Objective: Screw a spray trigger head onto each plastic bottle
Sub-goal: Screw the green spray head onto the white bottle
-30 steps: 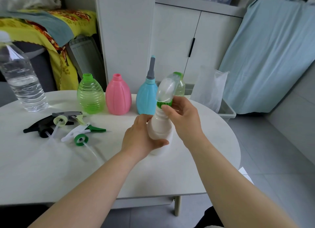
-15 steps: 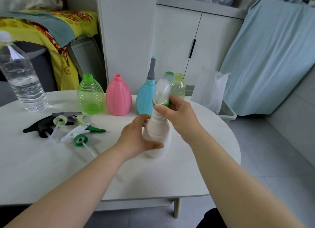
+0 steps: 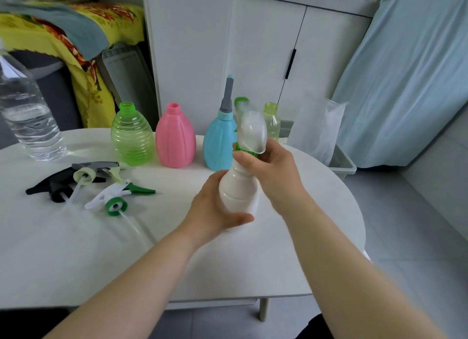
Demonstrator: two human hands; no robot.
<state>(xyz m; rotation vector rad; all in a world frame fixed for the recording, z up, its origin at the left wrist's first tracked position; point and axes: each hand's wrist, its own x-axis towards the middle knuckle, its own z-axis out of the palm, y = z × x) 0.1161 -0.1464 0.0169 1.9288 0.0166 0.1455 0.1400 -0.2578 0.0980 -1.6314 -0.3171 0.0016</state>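
Observation:
A white plastic bottle stands near the middle of the white table. My left hand grips its body from the left. My right hand pinches the green collar of a translucent spray head sitting on the bottle's neck. Behind stand a green ribbed bottle and a pink bottle, both with bare necks, and a blue bottle with a grey nozzle top. Three loose trigger heads lie at the left: black, grey and pale yellow, white and green.
A large clear water bottle stands at the table's far left. A small pale green bottle shows behind my right hand. A grey bin with a white bag sits on the floor past the table's right edge, before white cabinets.
My right hand has turned a little around the green collar, and the spray head has swung slightly. The bottle and my left hand have shifted slightly to the left.

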